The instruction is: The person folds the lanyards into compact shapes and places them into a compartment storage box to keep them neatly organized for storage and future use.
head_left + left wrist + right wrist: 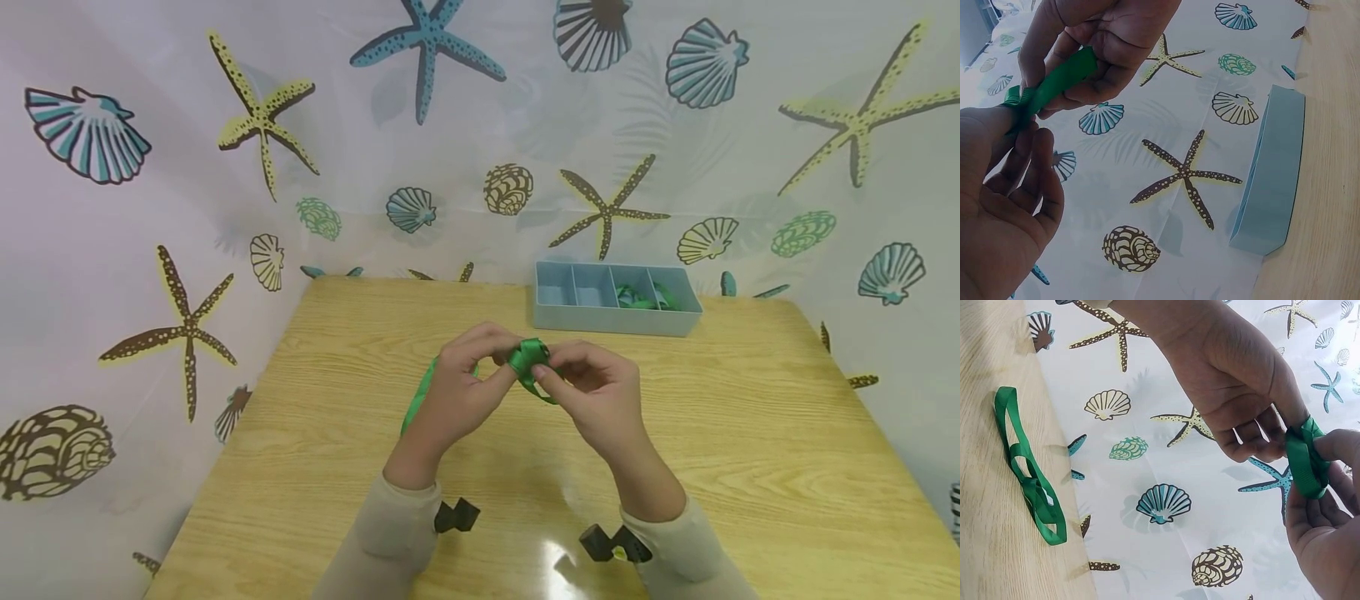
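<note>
A green ribbon [529, 357] is bunched in a folded loop between both hands, held up over the wooden table. My left hand [468, 387] pinches it from the left; in the right wrist view the ribbon loop [1305, 459] crosses the tip of the left thumb. From the other side my right hand [600, 387] grips the ribbon between thumb and fingers. A flat end of the ribbon [1066, 76] lies against the right fingers in the left wrist view. Fingers hide part of the folds.
Another looped length of green ribbon [1022, 478] lies on the table, partly behind the left hand in the head view. Toward the back stands a blue-grey divided box [615, 319] with green ribbon pieces in its right compartments. A shell-and-starfish patterned curtain [465, 242] borders the table [750, 433].
</note>
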The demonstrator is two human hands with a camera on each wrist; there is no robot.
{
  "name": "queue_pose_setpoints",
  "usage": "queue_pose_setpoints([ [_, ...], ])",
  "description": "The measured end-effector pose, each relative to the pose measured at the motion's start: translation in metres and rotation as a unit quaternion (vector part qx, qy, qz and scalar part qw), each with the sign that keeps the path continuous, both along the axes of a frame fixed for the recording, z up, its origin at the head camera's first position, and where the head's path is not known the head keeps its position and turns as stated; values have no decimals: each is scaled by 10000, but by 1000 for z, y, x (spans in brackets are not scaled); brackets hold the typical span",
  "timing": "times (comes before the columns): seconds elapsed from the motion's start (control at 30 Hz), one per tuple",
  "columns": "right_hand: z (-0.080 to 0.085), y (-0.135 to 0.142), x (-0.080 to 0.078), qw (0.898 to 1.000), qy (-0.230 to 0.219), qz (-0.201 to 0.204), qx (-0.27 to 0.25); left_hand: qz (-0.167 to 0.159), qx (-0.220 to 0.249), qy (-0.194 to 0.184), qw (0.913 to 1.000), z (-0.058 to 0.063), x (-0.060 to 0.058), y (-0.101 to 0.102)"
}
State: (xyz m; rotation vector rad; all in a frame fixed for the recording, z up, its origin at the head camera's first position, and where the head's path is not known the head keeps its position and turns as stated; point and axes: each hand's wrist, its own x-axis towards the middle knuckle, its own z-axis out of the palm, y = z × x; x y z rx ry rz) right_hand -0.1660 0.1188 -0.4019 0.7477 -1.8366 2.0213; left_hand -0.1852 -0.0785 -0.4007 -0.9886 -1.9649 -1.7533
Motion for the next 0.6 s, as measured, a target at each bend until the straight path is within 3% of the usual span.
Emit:
queue_pose_setpoints([
  [0.3, -3, 0, -2, 9986, 380, 176, -312, 184, -316, 27, 9993, 0, -1, -2],
  [0.6, -2, 1, -1, 9985, 350, 53, -422, 150, -415, -77, 9990, 0, 0, -2],
])
